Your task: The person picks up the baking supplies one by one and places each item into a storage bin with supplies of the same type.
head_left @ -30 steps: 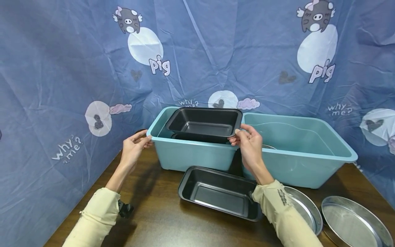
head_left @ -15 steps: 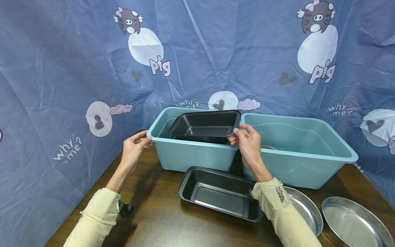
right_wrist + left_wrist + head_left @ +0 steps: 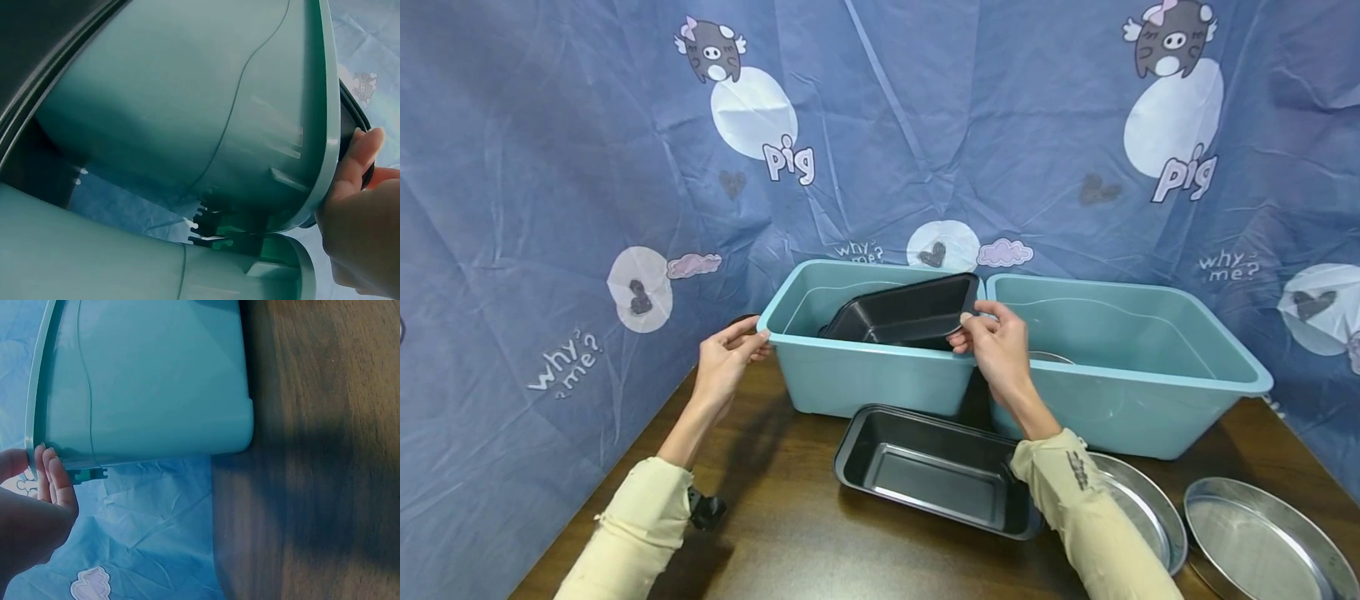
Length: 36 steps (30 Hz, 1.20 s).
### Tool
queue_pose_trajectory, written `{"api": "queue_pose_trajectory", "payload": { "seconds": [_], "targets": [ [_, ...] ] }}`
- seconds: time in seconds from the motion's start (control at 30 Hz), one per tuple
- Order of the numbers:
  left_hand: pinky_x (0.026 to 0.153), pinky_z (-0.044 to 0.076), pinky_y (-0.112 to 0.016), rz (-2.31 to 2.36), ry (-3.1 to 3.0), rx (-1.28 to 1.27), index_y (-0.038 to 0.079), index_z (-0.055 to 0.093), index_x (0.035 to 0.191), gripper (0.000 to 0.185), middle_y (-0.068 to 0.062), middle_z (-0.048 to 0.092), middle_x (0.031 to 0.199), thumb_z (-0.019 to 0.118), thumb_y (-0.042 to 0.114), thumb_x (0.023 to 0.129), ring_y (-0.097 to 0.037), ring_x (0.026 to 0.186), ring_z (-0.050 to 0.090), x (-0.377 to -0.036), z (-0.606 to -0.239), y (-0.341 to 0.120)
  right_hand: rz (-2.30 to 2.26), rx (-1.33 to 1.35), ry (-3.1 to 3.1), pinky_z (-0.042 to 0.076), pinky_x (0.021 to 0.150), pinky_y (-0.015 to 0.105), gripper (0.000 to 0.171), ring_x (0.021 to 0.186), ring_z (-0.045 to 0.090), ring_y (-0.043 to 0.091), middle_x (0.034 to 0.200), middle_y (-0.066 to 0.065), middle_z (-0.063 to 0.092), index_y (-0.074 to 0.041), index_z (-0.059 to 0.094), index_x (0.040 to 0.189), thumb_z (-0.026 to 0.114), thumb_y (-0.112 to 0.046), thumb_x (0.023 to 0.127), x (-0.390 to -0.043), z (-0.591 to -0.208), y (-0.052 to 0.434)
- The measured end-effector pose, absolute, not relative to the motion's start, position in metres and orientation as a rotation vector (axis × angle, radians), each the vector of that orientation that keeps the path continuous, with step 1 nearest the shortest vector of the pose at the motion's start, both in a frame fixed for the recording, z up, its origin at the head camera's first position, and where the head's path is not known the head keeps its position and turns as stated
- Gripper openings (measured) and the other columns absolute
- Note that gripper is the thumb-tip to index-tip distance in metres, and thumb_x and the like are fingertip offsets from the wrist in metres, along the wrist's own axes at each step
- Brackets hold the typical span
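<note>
My right hand pinches the right end of a black loaf pan, which slants with its left end down inside the left blue-green plastic bin. Something dark lies beneath the pan, mostly hidden by the bin's front wall. In the right wrist view, thumb and fingers hold the pan's rim beyond the bin's edge. At the bin's front left corner, my left hand grips the rim between thumb and fingers; the left wrist view shows the fingertips against that rim.
A second black loaf pan lies on the wooden table before the bins. Another blue-green bin stands to the right, with a thin metal rim showing inside. Two round metal pans sit at the front right.
The held loaf pan's left end has sunk into the left bin, so the pan tilts more steeply. My right hand has shifted slightly left; the left hand has stayed put.
</note>
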<state>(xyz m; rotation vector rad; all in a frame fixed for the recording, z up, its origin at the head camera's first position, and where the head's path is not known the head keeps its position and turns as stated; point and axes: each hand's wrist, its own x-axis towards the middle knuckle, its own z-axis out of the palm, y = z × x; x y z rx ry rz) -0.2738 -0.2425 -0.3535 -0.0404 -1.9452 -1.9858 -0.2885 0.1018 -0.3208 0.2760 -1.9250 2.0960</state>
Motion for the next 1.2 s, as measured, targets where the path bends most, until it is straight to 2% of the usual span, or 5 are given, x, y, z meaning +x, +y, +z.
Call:
{"api": "queue_pose_trajectory", "payload": {
  "seconds": [0.13, 0.33, 0.57, 0.83, 1.2],
  "targets": [
    [0.069, 0.056, -0.017, -1.991, -1.95, -0.038, -0.017, 0.053, 0.138, 0.043, 0.009, 0.069, 0.075, 0.064, -0.001, 0.1, -0.002, 0.067, 0.067, -0.274, -0.353, -0.241, 2.07, 0.264, -1.995, 0.058, 0.061, 0.02, 0.037, 0.059, 0.066, 0.004, 0.073, 0.002, 0.069, 0.018, 0.047, 0.135, 0.055, 0.002, 0.102, -0.29, -0.32, 0.103],
    [0.069, 0.056, -0.017, -1.986, -1.96, -0.04, -0.017, 0.052, 0.138, 0.042, 0.008, 0.069, 0.075, 0.063, -0.001, 0.1, -0.002, 0.067, 0.067, -0.275, -0.352, -0.239, 2.037, 0.255, -2.1, 0.059, 0.064, 0.02, 0.041, 0.059, 0.068, 0.004, 0.079, 0.008, 0.072, 0.018, 0.045, 0.138, 0.057, -0.001, 0.103, -0.293, -0.318, 0.107],
    [0.069, 0.056, -0.017, -1.987, -1.962, -0.046, -0.018, 0.052, 0.138, 0.042, 0.009, 0.069, 0.075, 0.063, -0.002, 0.1, -0.002, 0.067, 0.067, -0.275, -0.352, -0.239, 2.093, 0.246, -2.149, 0.06, 0.064, 0.021, 0.046, 0.06, 0.068, 0.006, 0.075, 0.003, 0.07, 0.016, 0.044, 0.142, 0.058, 0.001, 0.101, -0.291, -0.311, 0.113],
    [0.068, 0.056, -0.017, -1.971, -1.967, -0.039, -0.017, 0.052, 0.138, 0.042, 0.008, 0.069, 0.075, 0.063, -0.001, 0.1, -0.002, 0.067, 0.067, -0.274, -0.352, -0.239, 2.052, 0.359, -2.159, 0.062, 0.067, 0.027, 0.036, 0.065, 0.07, 0.013, 0.077, 0.006, 0.071, 0.011, 0.055, 0.135, 0.059, -0.002, 0.101, -0.283, -0.312, 0.121],
    [0.068, 0.056, -0.017, -1.979, -1.965, -0.028, -0.017, 0.052, 0.139, 0.043, 0.008, 0.07, 0.075, 0.063, -0.001, 0.101, -0.002, 0.068, 0.067, -0.271, -0.351, -0.241, 1.941, 0.454, -2.206, 0.059, 0.067, 0.026, 0.029, 0.072, 0.069, 0.017, 0.083, 0.009, 0.071, 0.007, 0.059, 0.131, 0.056, -0.007, 0.106, -0.263, -0.323, 0.135]
  ]
}}
